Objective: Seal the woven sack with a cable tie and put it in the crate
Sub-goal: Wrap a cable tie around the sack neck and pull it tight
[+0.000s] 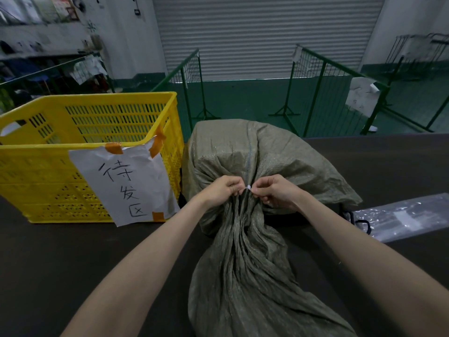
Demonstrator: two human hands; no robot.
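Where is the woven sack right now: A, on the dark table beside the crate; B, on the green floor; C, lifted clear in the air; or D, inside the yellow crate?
A: the woven sack lies on the dark table to the right of the yellow crate, while the left hand and right hand pinch a white cable tie at its gathered neck.

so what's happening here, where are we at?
A person is cinching the gathered neck of a grey-green woven sack on the dark table. The left hand and right hand pinch either side of a small white cable tie at the neck. Whether the tie is fully tight cannot be told. The sack is not yet in the yellow crate, which stands to its left with a handwritten paper sign taped on. A clear plastic packet lies to the right.
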